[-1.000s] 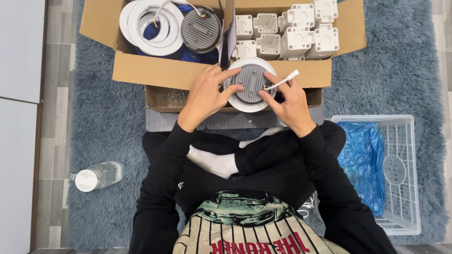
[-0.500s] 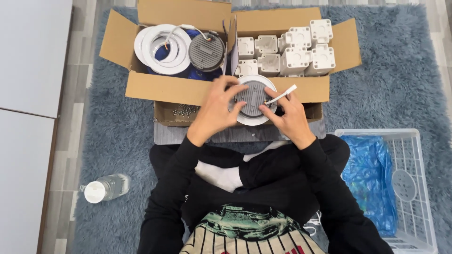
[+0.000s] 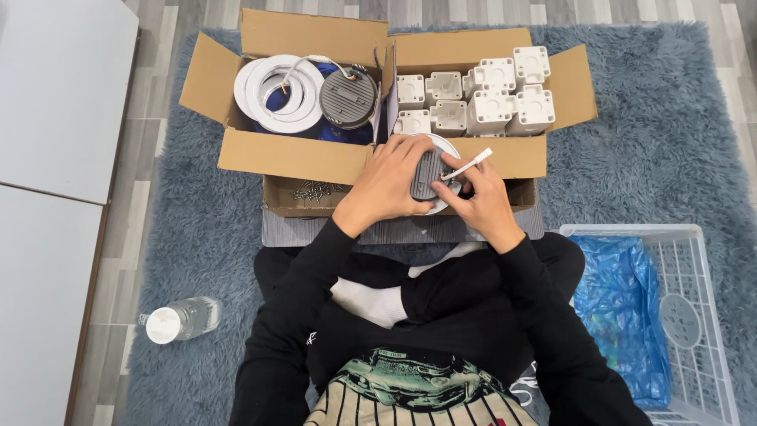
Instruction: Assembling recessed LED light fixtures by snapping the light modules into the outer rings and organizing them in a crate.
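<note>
cardboard box [image 3: 300, 154] behind round light fixture [image 3: 430, 175]

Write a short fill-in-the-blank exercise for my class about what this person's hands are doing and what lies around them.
1. Both hands, left hand and right hand, hold a round light fitting above a ____ box.
2. The right hand also holds a thin ____ cable.
3. A plastic bottle lies on the ____ rug.
4. The white basket contains a ____ bag.

Missing words: cardboard; white; grey-blue; blue

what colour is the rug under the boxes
Blue-grey and shaggy; the rug shows best in the head view.
</note>
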